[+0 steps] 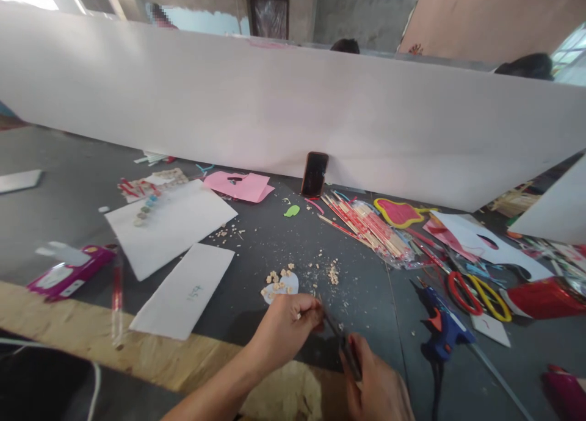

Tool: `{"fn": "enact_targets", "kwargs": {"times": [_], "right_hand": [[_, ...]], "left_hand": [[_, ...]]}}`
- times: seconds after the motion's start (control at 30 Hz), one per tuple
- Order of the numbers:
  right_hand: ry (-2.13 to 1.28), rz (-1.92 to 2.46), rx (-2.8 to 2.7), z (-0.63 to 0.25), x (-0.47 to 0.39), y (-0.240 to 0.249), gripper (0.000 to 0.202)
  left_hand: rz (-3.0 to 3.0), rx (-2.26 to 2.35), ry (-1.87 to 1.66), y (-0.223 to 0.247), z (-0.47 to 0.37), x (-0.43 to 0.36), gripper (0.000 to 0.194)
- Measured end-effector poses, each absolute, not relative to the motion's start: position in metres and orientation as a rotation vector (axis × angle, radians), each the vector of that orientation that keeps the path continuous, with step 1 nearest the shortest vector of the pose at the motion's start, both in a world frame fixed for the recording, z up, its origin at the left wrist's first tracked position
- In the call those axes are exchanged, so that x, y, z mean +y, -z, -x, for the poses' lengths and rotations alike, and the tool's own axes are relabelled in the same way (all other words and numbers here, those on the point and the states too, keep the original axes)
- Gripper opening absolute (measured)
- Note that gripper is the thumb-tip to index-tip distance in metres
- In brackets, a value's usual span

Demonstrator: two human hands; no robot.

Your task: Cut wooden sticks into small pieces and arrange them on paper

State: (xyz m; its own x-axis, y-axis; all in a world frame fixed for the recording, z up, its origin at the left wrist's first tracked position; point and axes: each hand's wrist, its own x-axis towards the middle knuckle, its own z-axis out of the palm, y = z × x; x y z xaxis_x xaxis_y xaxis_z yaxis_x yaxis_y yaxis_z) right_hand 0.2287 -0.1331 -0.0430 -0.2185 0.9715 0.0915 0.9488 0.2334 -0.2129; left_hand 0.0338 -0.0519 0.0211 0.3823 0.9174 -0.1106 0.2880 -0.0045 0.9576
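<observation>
My left hand [295, 320] is closed in a pinch near the table's front edge, on a thin stick-like piece mostly hidden by the fingers. Just to its right, my right hand [378, 375] grips a dark, slim hand tool [350, 354], whose tip reaches the left fingertips. The exact kind of tool is unclear. Beyond my left hand lies a small white paper cutout [289, 282] with several pale wooden bits [273, 277] on it. A heap of small cut bits [332, 273] lies on the dark table, with crumbs scattered around.
A phone [315, 174] leans on the white partition [274, 104]. Red-and-wood sticks [366, 226], scissors [464, 293], a blue glue gun [442, 323] and a red can [544, 298] are on the right. White sheets [183, 296] and a purple packet [75, 273] lie left. People's heads show behind the partition.
</observation>
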Motion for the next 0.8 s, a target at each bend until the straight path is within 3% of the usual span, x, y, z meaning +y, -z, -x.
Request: {"fn": "enact_targets", "kwargs": {"times": [0.23,0.8], "right_hand": [[-0.124,1.955,-2.136,-0.234,-0.117,0.030,0.025],[-0.208,2.070,-2.245,-0.220,-0.115,0.008,0.054]], "left_hand": [[-1.643,1.267,-0.735,-0.011,-0.032,-0.038,0.027],[-1.940,1.314,-0.730,-0.007,-0.027,-0.037,0.027]]}}
